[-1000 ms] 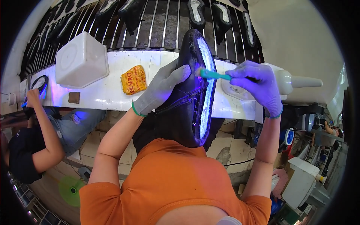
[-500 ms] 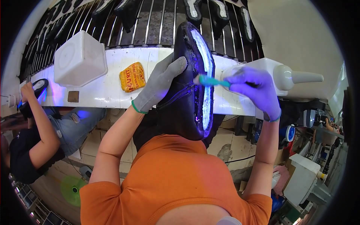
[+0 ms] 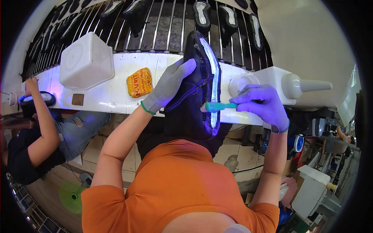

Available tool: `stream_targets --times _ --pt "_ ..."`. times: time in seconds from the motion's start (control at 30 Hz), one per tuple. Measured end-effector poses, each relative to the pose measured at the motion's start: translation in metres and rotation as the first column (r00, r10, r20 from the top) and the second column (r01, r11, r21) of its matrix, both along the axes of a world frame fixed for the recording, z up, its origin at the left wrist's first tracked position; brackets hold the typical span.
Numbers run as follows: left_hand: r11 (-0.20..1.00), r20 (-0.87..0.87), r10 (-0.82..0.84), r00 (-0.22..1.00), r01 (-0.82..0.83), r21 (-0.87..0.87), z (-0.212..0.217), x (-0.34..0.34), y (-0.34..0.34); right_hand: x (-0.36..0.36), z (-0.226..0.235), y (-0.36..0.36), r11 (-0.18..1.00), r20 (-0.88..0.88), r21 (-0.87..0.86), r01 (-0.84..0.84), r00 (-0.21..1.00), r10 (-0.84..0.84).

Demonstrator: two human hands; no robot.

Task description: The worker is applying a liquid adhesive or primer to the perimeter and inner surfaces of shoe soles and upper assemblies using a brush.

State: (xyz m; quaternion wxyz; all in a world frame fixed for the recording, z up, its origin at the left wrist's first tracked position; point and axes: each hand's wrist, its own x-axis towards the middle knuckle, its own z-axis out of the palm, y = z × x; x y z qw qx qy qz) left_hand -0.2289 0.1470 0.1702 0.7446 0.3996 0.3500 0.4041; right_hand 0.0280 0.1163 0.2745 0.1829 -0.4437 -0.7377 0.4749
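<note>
My left hand (image 3: 169,86), in a grey glove, grips the side of a black shoe upper (image 3: 196,89) held upside down, its pale sole edge glowing under violet light. My right hand (image 3: 262,105), in a glove lit purple, holds a small teal brush (image 3: 218,106) whose head touches the lower part of the shoe's sole edge. The shoe stands against the white ledge (image 3: 116,95) in front of me.
A white square tub (image 3: 86,60) and a yellow packet (image 3: 139,82) lie on the ledge. A white bottle with a cone nozzle (image 3: 295,86) sits at the right. Behind runs a rack of metal rods (image 3: 163,27) carrying shoes. Another person (image 3: 39,128) works at the left.
The brush has moved down along the sole edge toward me. The shoe has shifted slightly upward and more upright in my left hand.
</note>
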Motion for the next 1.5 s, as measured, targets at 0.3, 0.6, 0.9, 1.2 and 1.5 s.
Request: stream_targets --times 0.3,0.6,0.9,1.2,1.5 --pt "0.946 0.157 -0.060 0.986 0.107 -0.306 -0.005 0.003 0.010 -0.002 0.014 0.006 0.989 0.000 -0.042 -0.144 0.990 0.144" --pt "0.855 0.359 -0.160 0.919 0.311 -0.416 -0.025 0.018 -0.018 -0.019 0.023 0.023 0.970 -0.037 -0.045 -0.238 0.971 0.237" --pt "0.956 0.003 -0.136 0.991 0.130 0.262 0.007 0.028 -0.075 -0.030 0.016 0.041 0.933 -0.132 0.024 -0.358 0.924 0.358" --pt "0.420 0.755 -0.511 0.410 0.886 -0.196 -0.065 0.021 -0.071 -0.023 0.019 0.048 0.903 -0.076 -0.092 -0.419 0.908 0.413" --pt "0.762 0.302 -0.470 0.830 0.554 -0.336 0.013 0.010 -0.059 -0.021 0.021 0.024 0.971 -0.067 0.047 -0.233 0.969 0.236"
